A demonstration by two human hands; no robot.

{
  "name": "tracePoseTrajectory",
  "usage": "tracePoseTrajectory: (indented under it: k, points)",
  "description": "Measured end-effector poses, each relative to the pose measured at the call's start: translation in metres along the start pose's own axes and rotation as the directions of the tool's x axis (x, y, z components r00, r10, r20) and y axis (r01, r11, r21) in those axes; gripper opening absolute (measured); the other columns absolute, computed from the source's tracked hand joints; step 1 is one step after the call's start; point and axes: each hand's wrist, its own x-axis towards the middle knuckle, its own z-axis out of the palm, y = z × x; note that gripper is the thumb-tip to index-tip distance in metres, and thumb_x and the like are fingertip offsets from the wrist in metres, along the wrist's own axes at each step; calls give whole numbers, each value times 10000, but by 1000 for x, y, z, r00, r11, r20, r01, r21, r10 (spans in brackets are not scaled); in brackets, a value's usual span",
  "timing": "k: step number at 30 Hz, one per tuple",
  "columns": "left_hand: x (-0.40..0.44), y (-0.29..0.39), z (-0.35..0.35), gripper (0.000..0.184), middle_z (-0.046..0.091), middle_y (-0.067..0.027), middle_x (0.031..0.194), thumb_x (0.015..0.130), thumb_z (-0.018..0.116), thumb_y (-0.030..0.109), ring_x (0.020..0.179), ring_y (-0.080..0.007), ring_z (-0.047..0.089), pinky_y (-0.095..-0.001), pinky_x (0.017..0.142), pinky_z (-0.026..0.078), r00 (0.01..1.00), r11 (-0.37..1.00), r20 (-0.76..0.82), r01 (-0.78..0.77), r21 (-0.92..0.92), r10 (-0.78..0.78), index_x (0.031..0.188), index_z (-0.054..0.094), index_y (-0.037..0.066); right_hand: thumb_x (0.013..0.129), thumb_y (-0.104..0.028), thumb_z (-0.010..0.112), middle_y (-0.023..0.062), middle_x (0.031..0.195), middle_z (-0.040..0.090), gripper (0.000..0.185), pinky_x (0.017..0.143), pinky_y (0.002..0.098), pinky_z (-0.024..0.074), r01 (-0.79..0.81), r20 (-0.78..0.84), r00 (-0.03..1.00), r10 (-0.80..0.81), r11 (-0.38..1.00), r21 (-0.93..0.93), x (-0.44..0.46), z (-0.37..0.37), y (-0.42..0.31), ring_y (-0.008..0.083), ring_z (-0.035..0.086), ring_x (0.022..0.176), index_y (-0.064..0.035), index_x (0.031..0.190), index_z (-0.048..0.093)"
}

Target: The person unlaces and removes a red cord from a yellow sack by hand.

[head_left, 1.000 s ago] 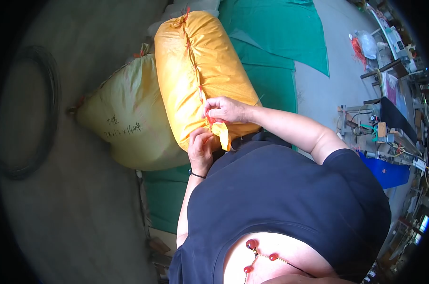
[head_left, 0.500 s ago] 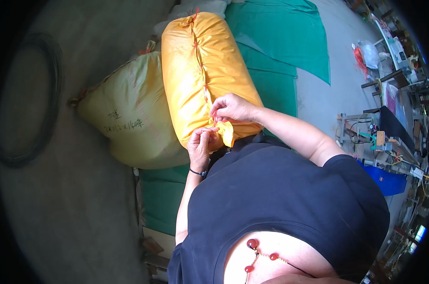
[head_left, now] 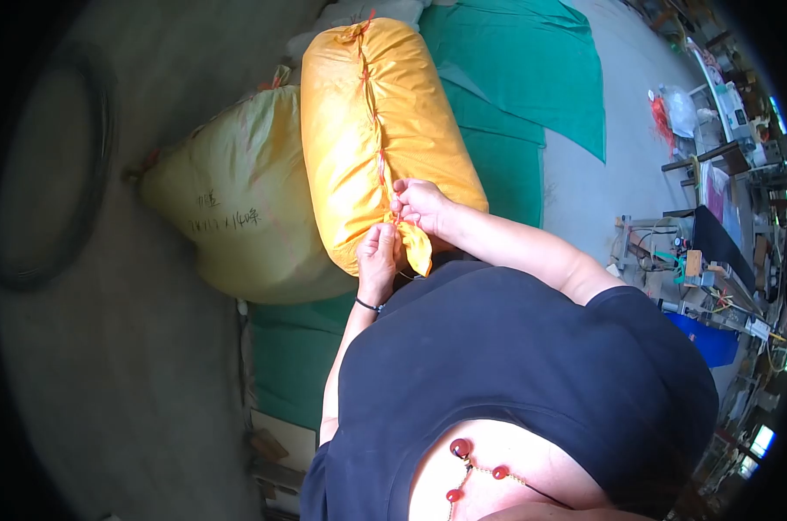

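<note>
A full yellow sack (head_left: 411, 113) lies in front of me, its long seam laced together with red string (head_left: 381, 161). At the sack's near end, my left hand (head_left: 377, 260) is closed in a pinch beside a gathered yellow corner (head_left: 418, 248). My right hand (head_left: 423, 207) is just above and to the right, with thumb and fingers pinched together at the seam. A bit of red string shows between the two hands, and both pinches appear to be on it. The fingers partly hide the string's ends.
A pale sack with handwriting (head_left: 228, 208) leans against the yellow one on the left. Green sheeting (head_left: 519, 69) lies beneath and behind. A dark coil (head_left: 98, 165) rests on the floor at far left. Benches with machine parts (head_left: 714, 269) line the right side.
My right hand has come down slightly, its fingers curling closer to the seam. My left hand has shifted a little right and turned more upright. The view has moved slightly.
</note>
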Motion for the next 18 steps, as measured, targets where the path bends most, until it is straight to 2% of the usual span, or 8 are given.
tracePoseTrajectory:
  k: [7,10,11,13,14,16,17,18]
  points:
    - [-9,-9,-13,196,475,52,655,1005,482,163,541,-31,384,-187,487,321,999,990,35,0,144,-5,854,543,55,797,122,377,101,809,534,330,341,243,266,96,-77,991,-109,983,-157,5,4,8,128,484,550,-66,1059,445]
    - [-14,0,-13,188,502,39,691,1009,474,162,583,-32,422,-188,514,352,995,993,100,-28,115,17,869,541,57,822,98,403,115,836,550,296,368,233,301,97,57,995,-88,974,-203,0,-5,0,120,472,539,-63,1068,445]
    - [-17,5,-15,186,508,37,702,1010,472,162,591,-33,429,-188,523,362,993,996,115,-3,90,-7,873,541,58,849,49,464,126,924,583,328,477,222,415,131,209,975,-76,956,-264,-1,-16,-3,129,547,649,-50,1162,448]
    - [-20,15,-21,130,539,25,756,986,525,169,629,-25,464,-176,551,394,986,996,162,11,89,-25,965,569,49,876,-8,490,115,988,597,386,570,237,466,344,286,927,-241,849,-401,-25,-20,-12,131,575,758,-53,1253,419]
    - [-22,20,-23,124,563,1,796,961,556,160,664,-52,498,-192,587,418,991,963,118,-93,255,64,1001,573,44,889,-36,503,110,1020,604,421,617,245,492,441,328,891,-315,773,-457,-37,-24,-14,132,589,813,-54,1298,405]
    - [-21,42,-19,197,612,-47,875,913,618,141,733,-106,566,-226,659,467,958,785,98,-277,554,270,1074,581,34,949,-247,538,57,1106,601,482,757,274,498,342,307,932,-191,738,-582,-55,-41,-14,117,574,936,-72,1373,390]
    - [-12,49,-28,437,612,-150,1098,828,675,108,982,-241,590,-336,839,477,829,467,323,-533,705,457,1234,534,28,953,-277,538,41,1130,597,487,783,279,491,295,279,949,-147,728,-619,-65,-46,-7,108,566,951,-79,1376,400]
    - [-10,54,-28,486,584,-167,1158,819,676,105,1053,-272,553,-362,892,449,819,429,404,-562,707,408,1268,508,27,956,-307,538,26,1154,593,493,810,284,483,246,246,963,-107,717,-652,-74,-49,1,100,558,967,-86,1379,410]
